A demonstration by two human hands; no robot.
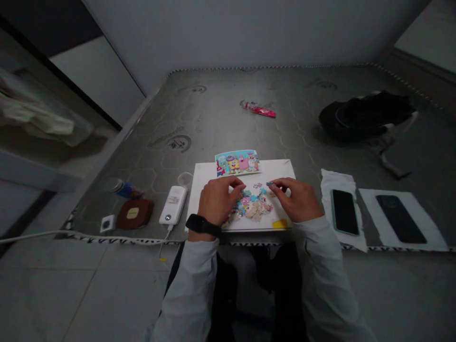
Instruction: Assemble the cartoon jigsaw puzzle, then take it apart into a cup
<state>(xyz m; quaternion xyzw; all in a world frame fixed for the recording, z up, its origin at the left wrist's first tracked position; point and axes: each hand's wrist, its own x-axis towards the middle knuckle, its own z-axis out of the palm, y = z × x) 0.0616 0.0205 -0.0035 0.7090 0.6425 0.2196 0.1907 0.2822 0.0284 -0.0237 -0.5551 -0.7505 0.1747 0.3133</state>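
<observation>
My right hand (297,197) pinches a small teal jigsaw puzzle piece (270,184) between thumb and forefinger, just above a white box (281,167). Over the left part of the box, my left hand (219,197) has its thumb and forefinger drawn together. Whatever they hold, if anything, is too small to make out. Between the two hands lies a loose heap of puzzle pieces (254,209) in blue, pink and beige. A few pink pieces (258,185) sit apart behind the heap. A colourful cartoon picture card (238,163) rests at the box's back edge.
Left of the box are a white power bank (174,205) with a cable, a brown case (134,213) and a small white cube (107,223). Two phones (345,212) (401,218) lie on white sheets at right. Farther back are a red packet (261,110) and a black bag (366,116).
</observation>
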